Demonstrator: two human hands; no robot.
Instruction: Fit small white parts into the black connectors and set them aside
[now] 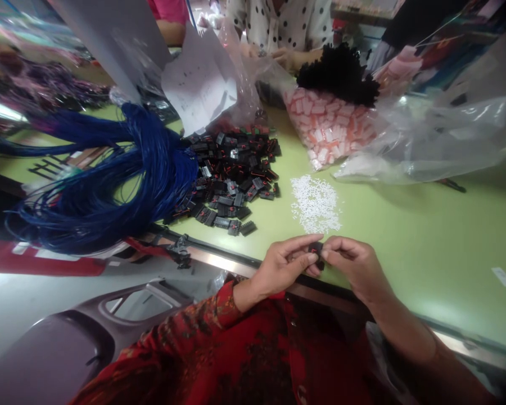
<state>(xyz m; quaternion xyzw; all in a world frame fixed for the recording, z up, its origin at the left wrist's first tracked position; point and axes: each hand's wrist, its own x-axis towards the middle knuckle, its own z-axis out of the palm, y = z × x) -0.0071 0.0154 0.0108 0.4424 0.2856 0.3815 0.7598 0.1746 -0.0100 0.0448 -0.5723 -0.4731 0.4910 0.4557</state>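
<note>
My left hand (283, 264) grips a small black plastic connector (316, 248) between thumb and fingers, close to the table's front edge. A spot of red shows on the connector. My right hand (356, 263) is closed in a pinch against the connector's right side; its fingertips hide whatever they hold. Just beyond both hands lies a loose patch of tiny white plastic pieces (316, 203). To their left a heap of similar black connectors (231, 180), some with red marks, rests beside a thick bundle of blue wires (152, 163).
Bags of pink-and-white parts (329, 124) and clear plastic (438, 135) stand at the back right, a black bundle (339, 73) on top. A paper sheet (198, 84) leans behind the heap. Across the green table (425, 242) sits a person in a dotted top (287, 25). A chair (63, 343) stands left.
</note>
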